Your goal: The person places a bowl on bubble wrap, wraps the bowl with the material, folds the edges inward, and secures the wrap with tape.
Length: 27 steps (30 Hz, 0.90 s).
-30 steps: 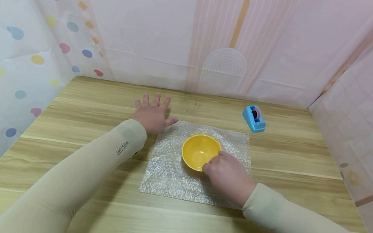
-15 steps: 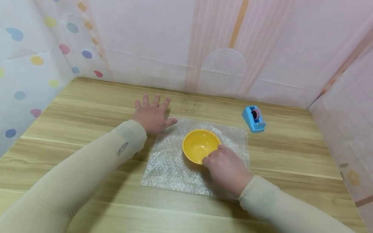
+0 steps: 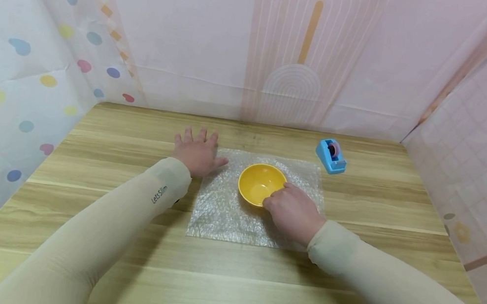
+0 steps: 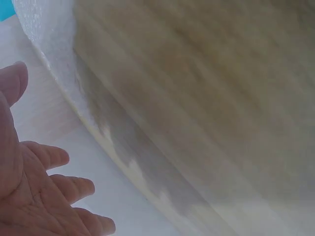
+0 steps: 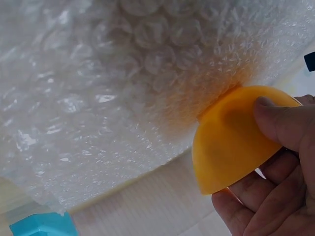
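A yellow bowl (image 3: 260,181) sits upright on a sheet of bubble wrap (image 3: 219,214). My right hand (image 3: 295,213) grips the bowl's near right side. In the right wrist view the thumb (image 5: 283,123) presses the outer wall of the bowl (image 5: 231,142), and other fingers are on its inner side. The bowl's base meets the bubble wrap (image 5: 98,118). My left hand (image 3: 198,156) lies palm down, fingers spread, at the sheet's far left corner, thumb over the wrap. The left wrist view shows these fingers (image 4: 74,187) extended and holding nothing; whether they touch the table is unclear.
A blue tape dispenser (image 3: 331,156) with a pink roll stands at the back right, beyond the wrap's far right corner. The wooden table (image 3: 211,292) ends at patterned fabric walls (image 3: 192,42) behind and on both sides.
My right hand, the bowl and the bubble wrap under it have moved together away from me, slightly leftward. My left hand stays in about the same place. The tape dispenser has not moved.
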Each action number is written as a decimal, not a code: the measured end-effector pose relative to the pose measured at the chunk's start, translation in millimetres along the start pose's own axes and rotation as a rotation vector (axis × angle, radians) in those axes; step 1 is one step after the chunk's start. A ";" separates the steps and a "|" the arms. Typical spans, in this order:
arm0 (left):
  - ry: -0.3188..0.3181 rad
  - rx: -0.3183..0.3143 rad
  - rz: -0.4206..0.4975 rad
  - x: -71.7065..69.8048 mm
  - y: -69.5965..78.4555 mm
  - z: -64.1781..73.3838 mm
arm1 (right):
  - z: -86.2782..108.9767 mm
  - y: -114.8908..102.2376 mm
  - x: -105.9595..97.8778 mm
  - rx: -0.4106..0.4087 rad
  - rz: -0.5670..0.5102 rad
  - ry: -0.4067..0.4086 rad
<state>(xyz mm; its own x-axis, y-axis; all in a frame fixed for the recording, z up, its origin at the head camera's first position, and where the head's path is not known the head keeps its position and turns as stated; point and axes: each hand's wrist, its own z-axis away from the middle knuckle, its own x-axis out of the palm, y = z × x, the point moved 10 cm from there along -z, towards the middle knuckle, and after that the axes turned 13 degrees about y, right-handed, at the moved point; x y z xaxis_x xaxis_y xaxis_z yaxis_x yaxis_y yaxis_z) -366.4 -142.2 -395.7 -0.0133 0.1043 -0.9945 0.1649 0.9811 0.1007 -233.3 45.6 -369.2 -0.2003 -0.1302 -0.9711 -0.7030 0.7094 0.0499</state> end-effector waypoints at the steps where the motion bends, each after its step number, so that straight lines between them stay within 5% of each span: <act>1: -0.003 -0.002 -0.002 -0.2 0.0 0.8 | -0.6 0.6 0.3 -0.001 0.003 0.000; 12: -0.059 -0.044 -0.023 5.9 -7.7 -0.9 | -2.2 2.4 2.7 -0.004 0.022 -0.001; 27: -0.025 0.066 -0.049 10.6 1.0 -13.4 | -1.2 4.0 4.9 0.024 0.018 -0.030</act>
<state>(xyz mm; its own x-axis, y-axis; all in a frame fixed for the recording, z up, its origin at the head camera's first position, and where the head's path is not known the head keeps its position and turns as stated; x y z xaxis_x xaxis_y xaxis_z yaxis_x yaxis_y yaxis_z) -379.5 -137.9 -405.8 0.0012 0.0519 -0.9987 0.2297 0.9719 0.0508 -237.9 46.9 -373.5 -0.1921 -0.0966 -0.9766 -0.6829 0.7279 0.0624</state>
